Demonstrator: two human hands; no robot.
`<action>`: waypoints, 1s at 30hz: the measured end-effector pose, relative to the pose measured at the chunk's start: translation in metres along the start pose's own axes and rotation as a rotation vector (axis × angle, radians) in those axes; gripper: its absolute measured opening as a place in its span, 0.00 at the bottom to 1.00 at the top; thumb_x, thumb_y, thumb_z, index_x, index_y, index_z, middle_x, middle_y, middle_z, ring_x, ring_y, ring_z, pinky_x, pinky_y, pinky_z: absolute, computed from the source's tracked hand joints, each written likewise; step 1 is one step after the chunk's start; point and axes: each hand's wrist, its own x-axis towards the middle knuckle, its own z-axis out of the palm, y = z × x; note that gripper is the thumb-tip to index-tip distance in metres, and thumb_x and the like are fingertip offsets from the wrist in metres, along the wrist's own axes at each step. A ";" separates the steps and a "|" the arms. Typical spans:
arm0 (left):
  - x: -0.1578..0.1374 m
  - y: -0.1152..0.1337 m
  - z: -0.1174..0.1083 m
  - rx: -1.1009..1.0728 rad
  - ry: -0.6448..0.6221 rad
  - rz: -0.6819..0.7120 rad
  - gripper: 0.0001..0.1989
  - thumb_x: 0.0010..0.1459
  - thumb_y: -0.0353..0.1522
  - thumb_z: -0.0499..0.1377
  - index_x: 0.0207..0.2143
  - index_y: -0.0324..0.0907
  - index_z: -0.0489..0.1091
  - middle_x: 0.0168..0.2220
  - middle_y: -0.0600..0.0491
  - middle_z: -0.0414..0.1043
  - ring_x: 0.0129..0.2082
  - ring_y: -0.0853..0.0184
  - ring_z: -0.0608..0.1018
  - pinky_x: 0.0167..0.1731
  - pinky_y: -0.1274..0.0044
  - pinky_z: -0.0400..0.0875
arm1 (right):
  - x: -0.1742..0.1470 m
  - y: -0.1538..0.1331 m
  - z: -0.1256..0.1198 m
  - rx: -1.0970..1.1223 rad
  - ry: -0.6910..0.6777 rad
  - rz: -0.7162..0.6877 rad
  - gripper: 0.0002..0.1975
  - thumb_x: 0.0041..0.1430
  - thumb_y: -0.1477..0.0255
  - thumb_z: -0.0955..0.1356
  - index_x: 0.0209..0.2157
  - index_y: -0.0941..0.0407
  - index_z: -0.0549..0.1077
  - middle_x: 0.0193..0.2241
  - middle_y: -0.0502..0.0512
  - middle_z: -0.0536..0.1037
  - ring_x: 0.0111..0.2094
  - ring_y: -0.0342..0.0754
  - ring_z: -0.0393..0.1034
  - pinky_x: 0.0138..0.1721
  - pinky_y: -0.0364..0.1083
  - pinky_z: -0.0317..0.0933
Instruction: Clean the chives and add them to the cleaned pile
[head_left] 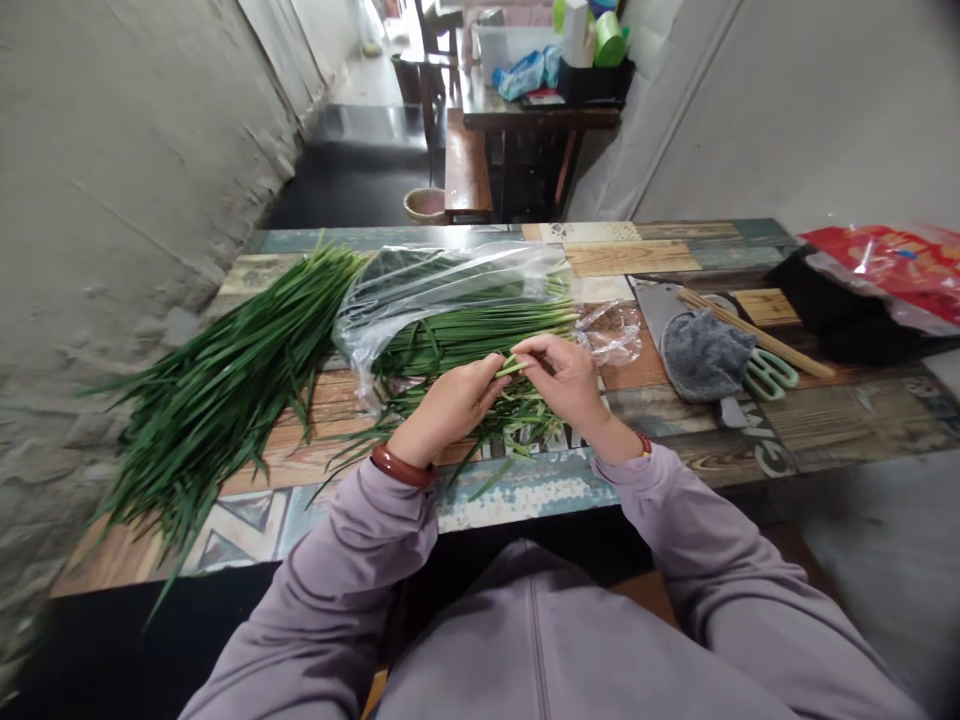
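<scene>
Between my two hands are a few garlic chives [513,368], their pale stem ends bridging the gap. My left hand [463,393] is closed around them, leaves trailing down to the left. The fingertips of my right hand [561,378] pinch the stem end. Just beyond, a clear plastic bag [450,280] lies with many more chives [480,333] in and spilling from it. Loose scraps of chive leaf [529,420] lie beneath my hands. A big pile of chives [247,380] spreads at the left, some tips hanging over the table's front edge.
On the patchwork-pattern table [652,255], a grey cloth [709,355], green-handled scissors [771,375] and wooden chopsticks [787,340] lie right of my hands. A red plastic package [892,265] rests farther right. Beyond stand a bench [466,165], a basket [426,205] and another table [510,118].
</scene>
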 end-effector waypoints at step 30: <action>0.004 -0.010 -0.009 -0.205 0.394 -0.212 0.15 0.67 0.37 0.50 0.40 0.39 0.73 0.32 0.53 0.75 0.34 0.68 0.75 0.37 0.78 0.66 | 0.001 0.015 -0.003 -0.548 -0.358 -0.319 0.12 0.63 0.70 0.68 0.47 0.50 0.78 0.42 0.56 0.79 0.44 0.54 0.66 0.46 0.53 0.55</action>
